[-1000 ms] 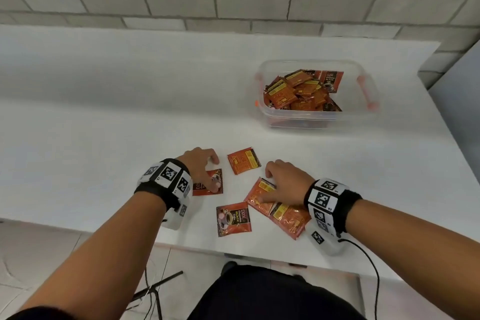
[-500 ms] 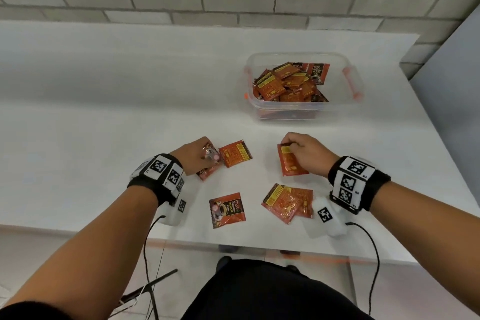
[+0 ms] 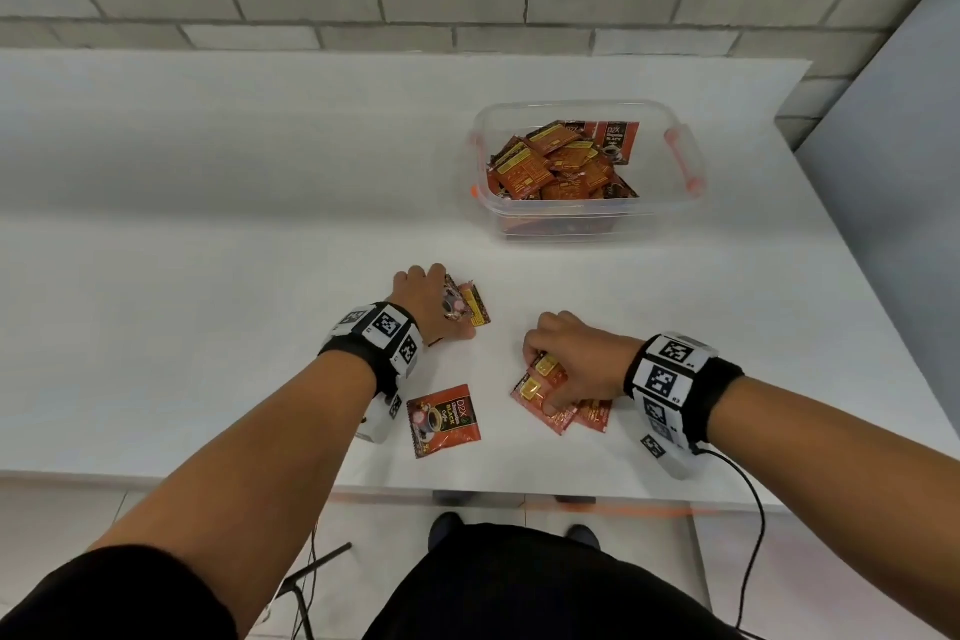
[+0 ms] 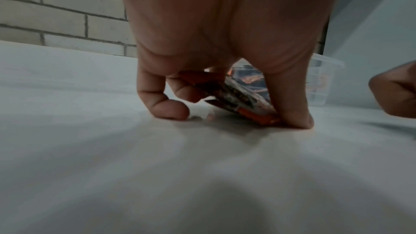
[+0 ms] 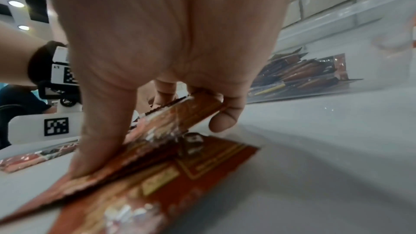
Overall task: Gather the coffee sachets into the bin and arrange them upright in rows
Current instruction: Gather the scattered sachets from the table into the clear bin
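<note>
1. My left hand [image 3: 423,307] pinches two sachets [image 3: 467,308]; my right hand [image 3: 574,364] clamps another onto the sachet pile [image 3: 558,398].
2. One loose sachet [image 3: 444,418] lies between them, nearer my left.
3. The bin [image 3: 680,182] sits ahead and rightward, closer to my right.

The left hand [image 3: 426,307] is now holding 2 sachets [image 3: 465,308] together in its grip, having drawn in the sachet that lay beside it 0.5 s ago. The right hand [image 3: 574,359] is now back over the near pile [image 3: 558,403], carrying the sachet [image 5: 178,116] lifted 0.5 s ago and pressing it onto the others.
</note>
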`<state>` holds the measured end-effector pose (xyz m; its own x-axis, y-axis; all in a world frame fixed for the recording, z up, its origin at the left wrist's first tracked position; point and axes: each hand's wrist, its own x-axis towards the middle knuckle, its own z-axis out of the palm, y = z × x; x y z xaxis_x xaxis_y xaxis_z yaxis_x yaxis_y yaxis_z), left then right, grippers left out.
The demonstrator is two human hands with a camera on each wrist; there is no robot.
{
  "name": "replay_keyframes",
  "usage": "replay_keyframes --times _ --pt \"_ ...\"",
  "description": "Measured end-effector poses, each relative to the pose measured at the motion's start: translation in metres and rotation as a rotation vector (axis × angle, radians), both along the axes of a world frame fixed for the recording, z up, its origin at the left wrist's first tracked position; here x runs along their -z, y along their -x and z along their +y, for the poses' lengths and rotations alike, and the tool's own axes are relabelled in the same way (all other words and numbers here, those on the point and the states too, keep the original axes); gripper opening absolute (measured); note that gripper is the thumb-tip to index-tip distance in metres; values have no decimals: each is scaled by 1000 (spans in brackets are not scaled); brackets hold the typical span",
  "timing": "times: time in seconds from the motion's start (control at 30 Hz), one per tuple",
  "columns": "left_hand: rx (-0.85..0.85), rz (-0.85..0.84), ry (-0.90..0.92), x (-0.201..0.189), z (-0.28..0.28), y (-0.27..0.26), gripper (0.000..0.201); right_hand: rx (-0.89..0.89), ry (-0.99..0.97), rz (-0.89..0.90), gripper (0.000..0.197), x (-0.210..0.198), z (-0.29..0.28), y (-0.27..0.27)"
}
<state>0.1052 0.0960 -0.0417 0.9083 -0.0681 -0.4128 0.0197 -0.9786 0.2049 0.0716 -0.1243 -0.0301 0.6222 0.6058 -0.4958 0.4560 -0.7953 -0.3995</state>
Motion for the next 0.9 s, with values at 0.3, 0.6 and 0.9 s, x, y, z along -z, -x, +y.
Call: replay_keyframes --times 0.3,0.6,0.9 --pt "-38 115 362 -16 1 7 63 257 -166 125 51 -11 -9 -7" --pt "251 445 252 -12 19 49 76 85 86 107 69 -7 -29 -1" --pt "280 257 75 -14 -2 47 76 134 56 33 49 -3 -24 -8"
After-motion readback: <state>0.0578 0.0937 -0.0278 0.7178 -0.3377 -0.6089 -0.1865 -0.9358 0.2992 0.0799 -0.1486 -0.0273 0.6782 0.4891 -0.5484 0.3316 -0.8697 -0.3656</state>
